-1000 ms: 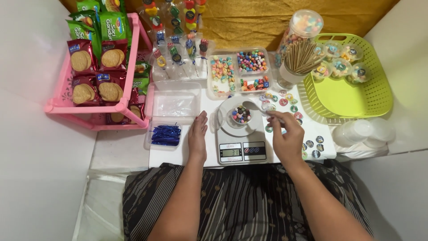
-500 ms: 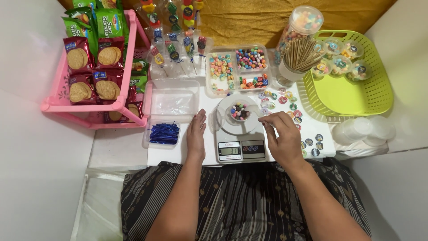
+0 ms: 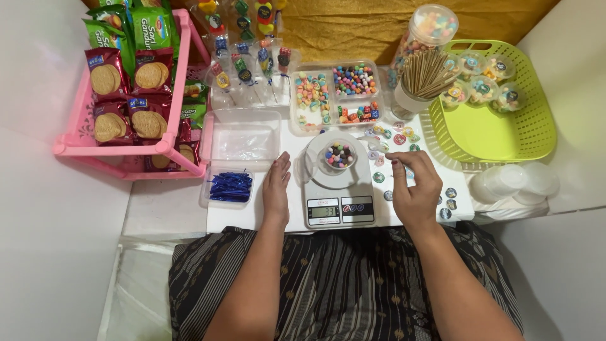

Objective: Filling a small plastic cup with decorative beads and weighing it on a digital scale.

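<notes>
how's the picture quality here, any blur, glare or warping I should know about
Head view: bright, even light with soft shadows; left hand, right hand and kitchen scale look sharp; slight sheen on the clear plastic tub; the white walls lean outward, a wide-angle effect.

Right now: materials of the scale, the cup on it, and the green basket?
Scale: looks like white moulded plastic, smooth, slightly glossy.
Cup: clear thin plastic, since the coloured candies show through its wall.
Green basket: lime plastic, matte, with moulded lattice walls.
Neither hand touches them; the left hand lies flat beside the scale.

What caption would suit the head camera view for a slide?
Left hand flat beside a kitchen scale bearing a small cup of candies; right hand over round lids.
</notes>
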